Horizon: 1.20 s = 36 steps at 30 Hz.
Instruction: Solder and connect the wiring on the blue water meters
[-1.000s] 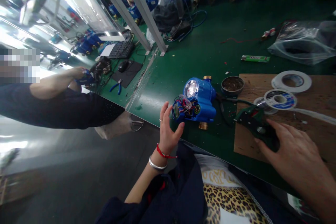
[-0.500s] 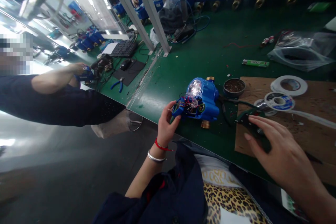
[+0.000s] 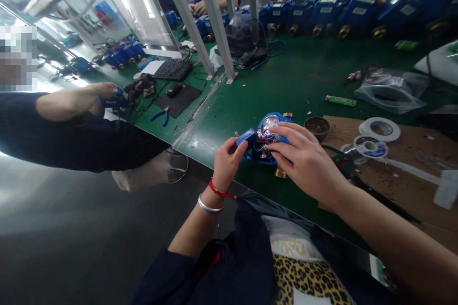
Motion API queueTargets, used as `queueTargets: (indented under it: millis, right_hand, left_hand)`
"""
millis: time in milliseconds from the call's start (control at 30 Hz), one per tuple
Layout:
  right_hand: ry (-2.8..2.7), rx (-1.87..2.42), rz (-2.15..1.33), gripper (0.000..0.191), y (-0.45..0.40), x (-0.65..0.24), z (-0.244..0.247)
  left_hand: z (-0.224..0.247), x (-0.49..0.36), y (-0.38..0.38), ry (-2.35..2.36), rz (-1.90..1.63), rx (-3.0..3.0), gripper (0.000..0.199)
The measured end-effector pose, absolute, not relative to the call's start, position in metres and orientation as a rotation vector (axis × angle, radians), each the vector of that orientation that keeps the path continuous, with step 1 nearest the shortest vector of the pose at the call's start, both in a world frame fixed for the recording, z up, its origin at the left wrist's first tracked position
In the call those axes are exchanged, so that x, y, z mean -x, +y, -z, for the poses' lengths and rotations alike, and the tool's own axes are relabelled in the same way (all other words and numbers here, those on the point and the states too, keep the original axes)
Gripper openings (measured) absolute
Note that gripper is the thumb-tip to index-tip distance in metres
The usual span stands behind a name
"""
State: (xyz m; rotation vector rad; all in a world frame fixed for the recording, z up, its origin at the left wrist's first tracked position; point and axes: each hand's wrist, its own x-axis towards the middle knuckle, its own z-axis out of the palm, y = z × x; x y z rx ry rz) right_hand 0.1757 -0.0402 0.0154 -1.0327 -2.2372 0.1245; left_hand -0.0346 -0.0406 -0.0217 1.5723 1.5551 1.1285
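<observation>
A blue meter (image 3: 269,122) with a round clear window and brass ends lies on the green table near its front edge, its wiring compartment exposed. My left hand (image 3: 226,159) pinches a small blue cover (image 3: 246,137) at the compartment's left side. My right hand (image 3: 307,162) is over the meter's right part, fingers bent toward the thin wires (image 3: 265,148) inside. Its fingertips are at the wires, but whether they hold one is too small to tell.
To the right lie a tin (image 3: 317,126), solder spool (image 3: 370,147) and tape roll (image 3: 379,129) on or beside a brown board (image 3: 411,162). Blue pliers (image 3: 161,116) are left. A person's arm (image 3: 67,102) reaches in at left. Metal posts (image 3: 214,24) stand behind.
My right hand has left the dark green tool at the board and come left onto the meter. The blue cover in my left hand is tilted differently, its outer face now showing.
</observation>
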Motion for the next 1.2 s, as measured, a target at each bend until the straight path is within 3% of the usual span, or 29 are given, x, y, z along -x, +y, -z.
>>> queueTargets:
  millis: [400, 1200]
  right_hand:
    - [-2.225, 1.197, -0.140, 0.021, -0.012, -0.167, -0.009]
    - [-2.405, 1.110, -0.268, 0.012, -0.004, -0.159, -0.011]
  left_hand:
    - [0.042, 0.048, -0.025, 1.196, -1.043, -1.087, 0.041]
    - [0.046, 0.056, -0.007, 1.158, -0.862, -0.941, 0.049]
